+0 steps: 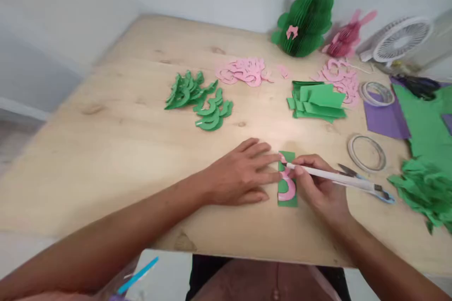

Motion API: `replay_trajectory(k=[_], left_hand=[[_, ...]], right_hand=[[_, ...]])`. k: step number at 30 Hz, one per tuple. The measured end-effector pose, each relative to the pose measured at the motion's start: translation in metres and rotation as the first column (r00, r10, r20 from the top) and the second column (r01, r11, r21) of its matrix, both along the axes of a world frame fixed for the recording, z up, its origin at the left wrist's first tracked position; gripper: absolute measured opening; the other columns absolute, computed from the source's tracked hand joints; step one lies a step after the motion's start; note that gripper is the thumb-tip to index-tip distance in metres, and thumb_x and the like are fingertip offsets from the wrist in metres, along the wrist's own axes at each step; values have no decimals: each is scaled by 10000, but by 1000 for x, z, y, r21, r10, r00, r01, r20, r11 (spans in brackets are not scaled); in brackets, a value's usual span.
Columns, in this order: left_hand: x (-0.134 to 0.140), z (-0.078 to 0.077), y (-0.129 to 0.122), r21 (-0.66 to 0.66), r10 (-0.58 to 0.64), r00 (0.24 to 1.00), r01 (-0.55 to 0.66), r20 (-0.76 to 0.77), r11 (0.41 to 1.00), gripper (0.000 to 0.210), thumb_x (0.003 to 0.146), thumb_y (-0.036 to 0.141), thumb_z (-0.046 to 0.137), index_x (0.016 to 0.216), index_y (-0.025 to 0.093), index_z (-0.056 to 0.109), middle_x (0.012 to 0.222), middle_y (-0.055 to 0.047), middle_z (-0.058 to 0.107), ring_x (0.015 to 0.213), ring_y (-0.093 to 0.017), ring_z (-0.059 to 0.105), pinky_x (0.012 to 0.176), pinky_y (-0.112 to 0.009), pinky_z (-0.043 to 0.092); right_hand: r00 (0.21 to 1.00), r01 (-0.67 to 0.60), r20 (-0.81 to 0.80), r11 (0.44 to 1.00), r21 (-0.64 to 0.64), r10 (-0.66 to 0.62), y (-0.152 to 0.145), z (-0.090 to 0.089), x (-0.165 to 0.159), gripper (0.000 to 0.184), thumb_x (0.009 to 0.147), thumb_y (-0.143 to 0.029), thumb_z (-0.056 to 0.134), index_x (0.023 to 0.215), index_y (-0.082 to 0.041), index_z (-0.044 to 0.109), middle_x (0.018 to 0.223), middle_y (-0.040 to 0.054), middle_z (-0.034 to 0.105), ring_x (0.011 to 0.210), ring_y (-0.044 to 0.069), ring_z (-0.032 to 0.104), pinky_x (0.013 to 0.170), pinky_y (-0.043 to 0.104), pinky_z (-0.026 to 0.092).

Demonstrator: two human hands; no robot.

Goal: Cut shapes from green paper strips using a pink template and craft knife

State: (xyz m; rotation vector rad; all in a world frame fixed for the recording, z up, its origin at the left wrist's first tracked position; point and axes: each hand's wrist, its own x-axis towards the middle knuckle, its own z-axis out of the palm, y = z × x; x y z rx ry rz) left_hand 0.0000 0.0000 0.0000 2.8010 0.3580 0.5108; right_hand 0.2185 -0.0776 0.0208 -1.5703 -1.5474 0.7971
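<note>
Currently, right grip is clasping a white pen. Left grip, unclenched, is pressing a pink cutout onto green paper.

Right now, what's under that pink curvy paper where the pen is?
Under the pink paper is green paper; its edges and a patch inside the curve show. Whatever the pink covers can't be seen, and the left hand and right hand hide a little more.

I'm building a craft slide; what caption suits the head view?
Left hand resting fingertips on a pink cutout over green paper, right hand holding a white pen at the cutout.
</note>
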Motion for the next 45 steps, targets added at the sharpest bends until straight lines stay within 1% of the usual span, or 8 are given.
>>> replay_trajectory(k=[4, 7, 14, 22, 28, 33, 39, 45], left_hand=[[1, 1, 1, -12, 3, 1000, -4, -12, 1000, 410, 921, 444, 595, 1293, 271, 587, 1442, -96, 496, 1285, -322, 442, 1131, -529, 294], [1, 0, 1, -12, 6, 1000, -7, -14, 1000, 410, 930, 446, 582, 1302, 274, 581, 1448, -96, 491, 1291, -317, 438, 1136, -528, 289], [1, 2, 1, -12, 1, 1000, -1, -15, 1000, 407, 938, 442, 567, 1308, 273, 576, 1451, -101, 488, 1288, -316, 436, 1125, -530, 299], [1, 1, 4, 11, -19, 1000, 19, -24, 1000, 411, 945, 462, 545, 1307, 270, 580, 1447, -104, 492, 1275, -323, 442, 1107, -537, 312], [1, 1, 2, 7, 3, 1000, -3, -31, 1000, 409, 939, 450, 562, 1304, 267, 585, 1441, -103, 498, 1285, -320, 436, 1119, -533, 305], [1, 1, 3, 17, -13, 1000, 14, -27, 1000, 418, 936, 455, 563, 1309, 265, 583, 1442, -104, 500, 1280, -324, 444, 1116, -536, 309], [0, 1, 3, 11, -1, 1000, 1, -20, 1000, 418, 950, 455, 540, 1314, 252, 578, 1435, -102, 508, 1285, -319, 442, 1133, -530, 294], [1, 2, 1, -11, 10, 999, -10, -32, 1000, 410, 945, 442, 556, 1307, 252, 581, 1449, -101, 497, 1296, -319, 435, 1139, -536, 292]], right_hand=[[999, 22, 41, 998, 51, -24, 3, 0, -4, 82, 909, -291, 591, 881, -221, 624, 687, -4, 699, 597, 133, 631, 509, 220, 471], [999, 16, 46, 997, 70, -19, 4, -1, -5, 77, 910, -284, 588, 876, -226, 625, 684, -12, 698, 570, 123, 620, 491, 212, 465], [1000, -9, 9, 998, 56, 8, 3, -3, -4, 59, 915, -265, 580, 897, -231, 625, 728, -14, 712, 597, 125, 648, 511, 213, 494], [998, -12, 56, 999, 45, 9, 4, 3, -6, 132, 907, -260, 571, 791, -217, 617, 612, -29, 671, 493, 106, 603, 430, 188, 438], [996, -19, 83, 999, 50, 15, 3, 2, -5, 144, 902, -243, 569, 767, -219, 611, 628, -29, 678, 521, 110, 623, 441, 187, 446], [995, -23, 98, 999, 44, 18, 3, 1, -4, 131, 905, -243, 575, 782, -221, 617, 625, -34, 674, 506, 100, 605, 441, 179, 442], [994, -31, 108, 999, 44, 26, 4, 3, -6, 144, 902, -226, 569, 766, -216, 616, 615, -37, 657, 494, 93, 581, 440, 176, 429], [994, -40, 99, 998, 43, 35, 4, 3, -7, 136, 900, -219, 571, 773, -212, 620, 629, -37, 636, 511, 88, 565, 455, 181, 415]])
